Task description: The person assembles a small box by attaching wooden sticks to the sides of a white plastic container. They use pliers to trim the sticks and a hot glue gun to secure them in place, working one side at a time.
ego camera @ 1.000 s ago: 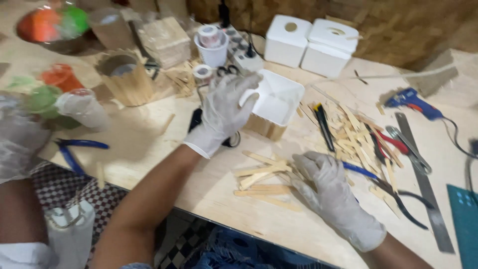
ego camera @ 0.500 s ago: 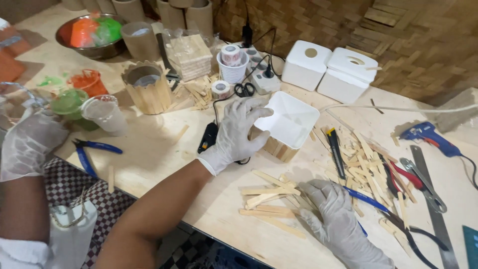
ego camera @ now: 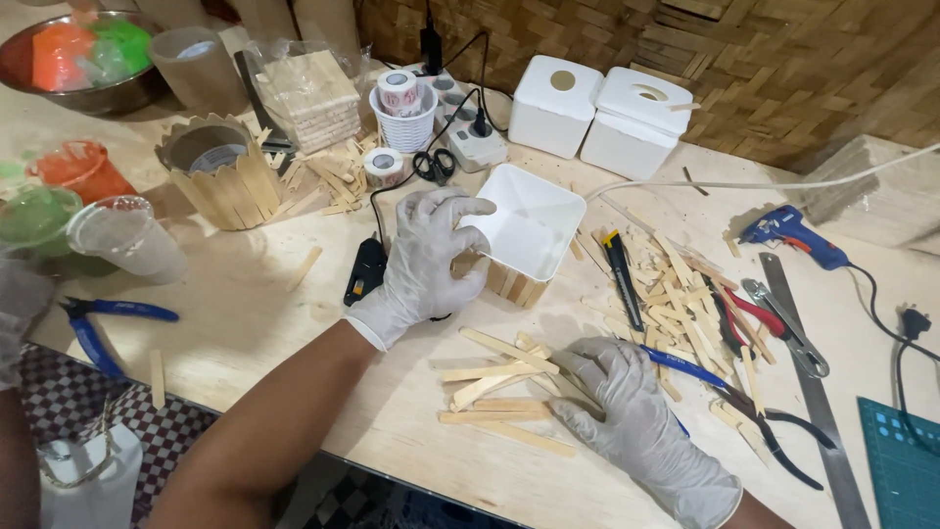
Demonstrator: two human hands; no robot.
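Left hand point(ego camera: 426, 257), in a white glove, is closed around the near left corner of the white square box point(ego camera: 524, 233), thumb over the rim, fingers spread down the wall. The grip looks meant to brace the box against the table point(ego camera: 245, 323) so it cannot slide or turn. The box stands upright and open at table centre; a band of wooden sticks is fixed along its lower wall, visible at 6 o'clock of the box.

Right hand point(ego camera: 636, 426), also gloved, lies palm down at 5 o'clock from the box, fingertips curled onto the right end of a loose fan of flat wooden sticks point(ego camera: 499, 387). Fingers are narrow and pinching; whether one stick is actually lifted cannot be told.

Outward:
- 3 o'clock of box: larger heap of sticks point(ego camera: 685, 294), with a black utility knife point(ego camera: 622, 279) at its left edge, so stock and cutter sit within the right hand's reach.
- Further at 3 o'clock: red-handled and blue-handled pliers point(ego camera: 774, 323), steel ruler point(ego camera: 813, 382), blue glue gun point(ego camera: 788, 235) lying on its side, cord trailing right.
- 9 o'clock of box: black handheld device point(ego camera: 367, 271), just beside the left wrist.
- 10 o'clock: round holder clad in sticks point(ego camera: 220, 176), upright.
- 12 o'clock: two white lidded boxes point(ego camera: 597, 113), power strip point(ego camera: 460, 137), scissors point(ego camera: 431, 165), cup holding tape rolls point(ego camera: 404, 113).
- Far left: blue pliers point(ego camera: 98, 328), clear plastic cups point(ego camera: 122, 235), and another person's gloved hand point(ego camera: 15, 313) at the frame edge.
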